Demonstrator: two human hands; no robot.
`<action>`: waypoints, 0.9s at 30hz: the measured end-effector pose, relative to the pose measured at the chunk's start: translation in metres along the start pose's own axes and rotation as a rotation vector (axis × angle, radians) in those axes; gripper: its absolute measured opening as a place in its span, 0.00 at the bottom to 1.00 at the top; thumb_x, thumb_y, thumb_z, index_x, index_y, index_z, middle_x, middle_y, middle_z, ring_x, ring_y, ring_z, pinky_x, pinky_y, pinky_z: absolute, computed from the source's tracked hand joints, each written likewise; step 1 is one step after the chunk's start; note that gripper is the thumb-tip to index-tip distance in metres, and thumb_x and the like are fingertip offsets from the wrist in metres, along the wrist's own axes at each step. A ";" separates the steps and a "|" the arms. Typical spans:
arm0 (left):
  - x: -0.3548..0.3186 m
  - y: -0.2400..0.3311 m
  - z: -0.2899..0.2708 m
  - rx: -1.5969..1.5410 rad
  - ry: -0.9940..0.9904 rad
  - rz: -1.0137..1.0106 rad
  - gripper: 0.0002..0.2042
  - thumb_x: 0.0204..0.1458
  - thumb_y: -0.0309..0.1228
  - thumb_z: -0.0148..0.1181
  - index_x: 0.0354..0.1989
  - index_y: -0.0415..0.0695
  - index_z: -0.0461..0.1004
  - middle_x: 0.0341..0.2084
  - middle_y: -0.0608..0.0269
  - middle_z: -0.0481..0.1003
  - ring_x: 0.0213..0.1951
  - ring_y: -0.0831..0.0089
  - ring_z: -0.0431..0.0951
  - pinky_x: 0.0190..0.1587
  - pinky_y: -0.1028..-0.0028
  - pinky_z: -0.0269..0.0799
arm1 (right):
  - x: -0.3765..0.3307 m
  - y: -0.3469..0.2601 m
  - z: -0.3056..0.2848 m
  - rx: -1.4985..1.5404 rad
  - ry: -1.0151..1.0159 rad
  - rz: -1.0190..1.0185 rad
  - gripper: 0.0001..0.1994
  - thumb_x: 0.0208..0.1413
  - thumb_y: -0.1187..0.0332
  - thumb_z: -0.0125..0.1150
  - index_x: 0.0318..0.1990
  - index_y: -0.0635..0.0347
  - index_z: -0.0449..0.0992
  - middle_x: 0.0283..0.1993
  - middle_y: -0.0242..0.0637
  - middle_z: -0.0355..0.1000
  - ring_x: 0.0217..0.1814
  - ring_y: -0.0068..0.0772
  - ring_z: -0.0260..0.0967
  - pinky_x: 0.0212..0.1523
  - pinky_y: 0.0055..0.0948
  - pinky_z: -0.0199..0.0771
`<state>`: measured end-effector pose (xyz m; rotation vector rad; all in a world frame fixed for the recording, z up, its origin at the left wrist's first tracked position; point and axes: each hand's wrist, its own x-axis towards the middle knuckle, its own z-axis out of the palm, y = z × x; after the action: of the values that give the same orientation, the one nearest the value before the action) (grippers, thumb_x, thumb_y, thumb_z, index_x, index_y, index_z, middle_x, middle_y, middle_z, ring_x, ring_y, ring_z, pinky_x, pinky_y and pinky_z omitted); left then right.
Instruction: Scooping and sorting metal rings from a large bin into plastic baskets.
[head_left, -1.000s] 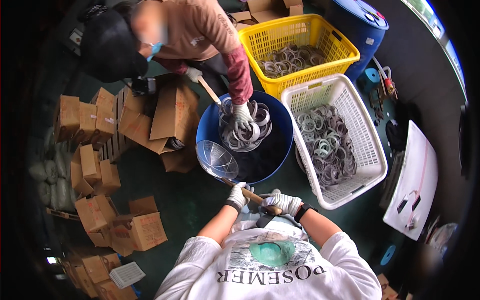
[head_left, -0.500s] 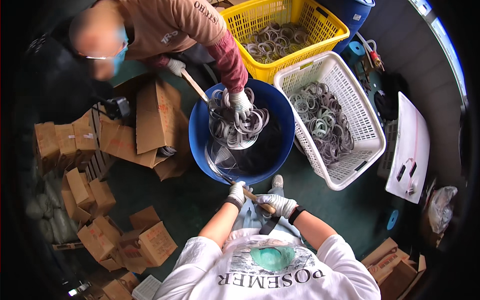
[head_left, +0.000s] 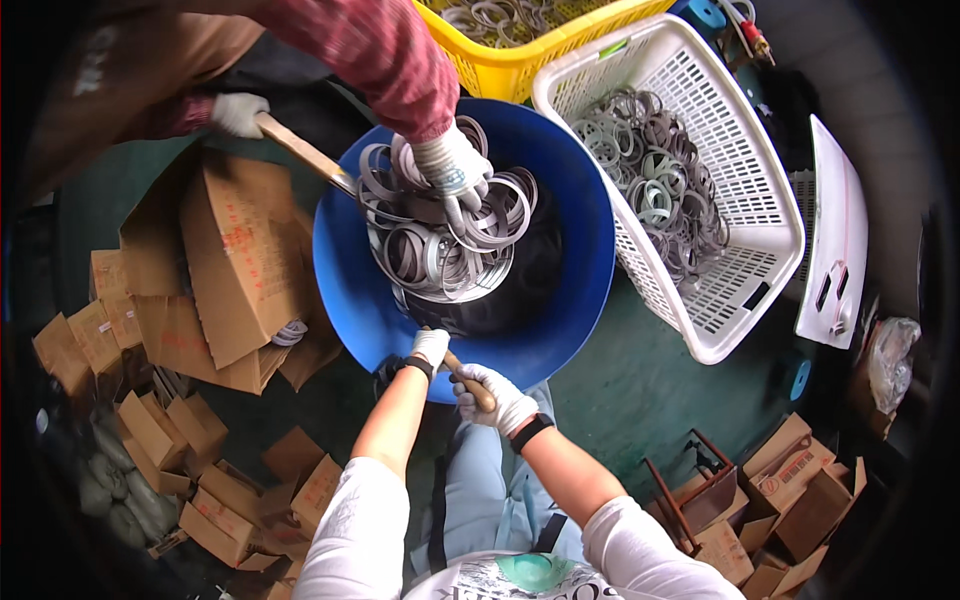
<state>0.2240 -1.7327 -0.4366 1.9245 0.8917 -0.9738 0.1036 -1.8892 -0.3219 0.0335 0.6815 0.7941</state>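
Note:
Both my gloved hands grip a wooden handle [head_left: 472, 384]. My left hand [head_left: 431, 348] is closed around it at the rim of a blue tub [head_left: 585, 310]; my right hand [head_left: 497, 401] is wrapped near its end. The tool's head reaches into the tub's dark interior and cannot be made out now; earlier it shows as a wire-mesh skimmer. Above the tub rests another wire skimmer [head_left: 440, 296], heaped with grey flat rings [head_left: 415, 255]. A co-worker's gloved hand [head_left: 240, 114] grips its wooden handle, and their other hand [head_left: 455, 172] takes hold of rings.
A white basket [head_left: 745, 165] of rings stands right of the tub, and a yellow basket [head_left: 510, 75] of rings is behind. Cardboard boxes [head_left: 235, 250] crowd the left. More boxes [head_left: 790, 460] lie at the lower right, near a white panel [head_left: 835, 235].
My view has shifted closer over the tub. My left hand has moved forward along the handle to the tub's rim, and the skimmer head has gone from sight. The co-worker leans further over.

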 end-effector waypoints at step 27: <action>0.033 0.026 0.036 -0.183 -0.403 -0.242 0.14 0.48 0.34 0.59 0.38 0.38 0.68 0.26 0.53 0.73 0.28 0.56 0.76 0.33 0.59 0.75 | 0.079 -0.010 -0.022 0.357 0.064 -0.270 0.08 0.55 0.69 0.55 0.38 0.59 0.65 0.24 0.32 0.67 0.22 0.28 0.67 0.22 0.24 0.73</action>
<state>0.2496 -1.7674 -0.4710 1.4195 0.9483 -1.3159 0.1369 -1.8482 -0.3862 0.2357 0.8621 0.4092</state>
